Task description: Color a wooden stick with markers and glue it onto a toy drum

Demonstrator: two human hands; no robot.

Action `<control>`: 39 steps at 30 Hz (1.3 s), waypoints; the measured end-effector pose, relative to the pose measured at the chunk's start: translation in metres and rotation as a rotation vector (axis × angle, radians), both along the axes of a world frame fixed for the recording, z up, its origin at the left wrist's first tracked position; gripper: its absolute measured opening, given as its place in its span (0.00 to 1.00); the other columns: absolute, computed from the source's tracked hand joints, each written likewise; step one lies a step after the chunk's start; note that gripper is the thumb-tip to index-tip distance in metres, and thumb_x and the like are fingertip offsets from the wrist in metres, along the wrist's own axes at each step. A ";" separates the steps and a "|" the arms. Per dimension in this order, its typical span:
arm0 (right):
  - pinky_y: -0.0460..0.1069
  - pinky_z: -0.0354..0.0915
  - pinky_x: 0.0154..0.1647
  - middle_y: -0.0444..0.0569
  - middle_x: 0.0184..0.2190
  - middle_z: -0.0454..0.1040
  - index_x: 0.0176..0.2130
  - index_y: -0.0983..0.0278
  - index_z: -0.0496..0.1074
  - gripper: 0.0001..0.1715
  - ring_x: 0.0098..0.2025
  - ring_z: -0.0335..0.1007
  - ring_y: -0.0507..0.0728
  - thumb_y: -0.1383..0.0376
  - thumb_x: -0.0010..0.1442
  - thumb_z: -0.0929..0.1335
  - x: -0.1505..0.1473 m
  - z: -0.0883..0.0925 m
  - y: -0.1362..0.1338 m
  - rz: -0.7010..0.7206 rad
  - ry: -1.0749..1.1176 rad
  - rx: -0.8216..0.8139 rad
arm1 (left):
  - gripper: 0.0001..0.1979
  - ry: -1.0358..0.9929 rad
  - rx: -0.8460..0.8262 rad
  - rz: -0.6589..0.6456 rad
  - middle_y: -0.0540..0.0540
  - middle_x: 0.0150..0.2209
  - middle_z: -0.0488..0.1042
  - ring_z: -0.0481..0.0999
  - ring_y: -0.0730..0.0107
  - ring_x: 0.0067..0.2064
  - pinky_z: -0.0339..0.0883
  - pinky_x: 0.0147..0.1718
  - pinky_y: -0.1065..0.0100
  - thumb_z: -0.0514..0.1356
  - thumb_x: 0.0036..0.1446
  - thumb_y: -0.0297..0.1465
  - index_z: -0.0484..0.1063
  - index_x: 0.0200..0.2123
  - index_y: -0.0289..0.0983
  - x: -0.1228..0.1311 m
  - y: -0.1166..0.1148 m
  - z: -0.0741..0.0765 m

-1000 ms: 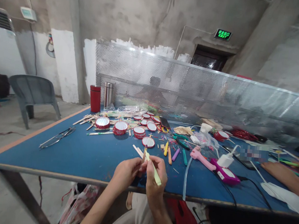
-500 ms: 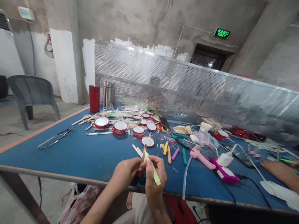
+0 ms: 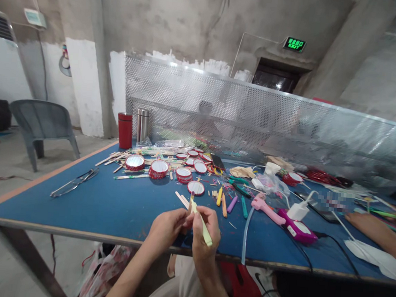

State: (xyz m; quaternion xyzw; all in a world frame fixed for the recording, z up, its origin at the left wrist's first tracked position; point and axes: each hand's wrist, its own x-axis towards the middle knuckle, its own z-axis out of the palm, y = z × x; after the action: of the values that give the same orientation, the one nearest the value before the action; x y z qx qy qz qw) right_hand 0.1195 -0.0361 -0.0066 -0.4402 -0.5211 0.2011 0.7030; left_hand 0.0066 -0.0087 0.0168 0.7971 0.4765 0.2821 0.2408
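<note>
Over the front part of the blue table (image 3: pixel 116 215), my two hands are close together. My left hand (image 3: pixel 167 226) pinches a narrow wooden craft stick (image 3: pixel 190 205) that stands upright and has a darker tip. Closed round a pale yellow marker (image 3: pixel 206 232), my right hand (image 3: pixel 207 225) keeps the marker's narrow end against or very near the stick; actual contact I cannot tell. Two loose craft sticks (image 3: pixel 181 199) lie just beyond my fingers. Behind them is a round, red-rimmed mirror-like disc (image 3: pixel 195 188). Yellow (image 3: pixel 219 196), orange, purple and teal markers lie to the right.
Red-rimmed discs (image 3: pixel 159 168) and wooden sticks cover the table's back left. Eyeglasses (image 3: pixel 74 184) lie at the left. On the right are a pink glue gun (image 3: pixel 268 210), a purple device (image 3: pixel 297 227) and cables. Another person's hand (image 3: pixel 361 224) works at far right.
My hands, the marker and the stick stay nearly in place. At far right, the other person's hands have shifted slightly.
</note>
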 end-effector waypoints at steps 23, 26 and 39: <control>0.46 0.68 0.26 0.42 0.24 0.72 0.39 0.64 0.66 0.10 0.24 0.70 0.51 0.59 0.61 0.63 -0.001 0.001 -0.002 0.001 0.097 0.004 | 0.11 -0.030 -0.004 -0.015 0.52 0.24 0.72 0.68 0.74 0.27 0.52 0.26 0.75 0.49 0.57 0.31 0.66 0.24 0.38 0.000 0.000 -0.002; 0.46 0.68 0.25 0.42 0.23 0.72 0.38 0.64 0.66 0.10 0.23 0.70 0.51 0.59 0.61 0.63 -0.001 0.000 -0.001 0.026 0.070 0.009 | 0.12 -0.032 -0.010 -0.010 0.53 0.23 0.71 0.67 0.75 0.26 0.52 0.25 0.75 0.49 0.57 0.32 0.65 0.23 0.38 0.000 0.000 -0.001; 0.45 0.68 0.26 0.41 0.23 0.72 0.40 0.63 0.65 0.09 0.24 0.70 0.51 0.60 0.62 0.62 0.000 0.002 -0.002 0.005 0.082 0.012 | 0.11 -0.044 -0.027 -0.021 0.52 0.23 0.71 0.67 0.74 0.27 0.53 0.26 0.75 0.48 0.56 0.32 0.65 0.24 0.39 0.000 0.000 -0.001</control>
State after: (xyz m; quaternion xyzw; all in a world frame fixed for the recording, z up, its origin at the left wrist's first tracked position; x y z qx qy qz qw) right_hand 0.1192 -0.0383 -0.0046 -0.4260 -0.4940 0.2180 0.7259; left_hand 0.0063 -0.0084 0.0159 0.7924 0.4662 0.2907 0.2650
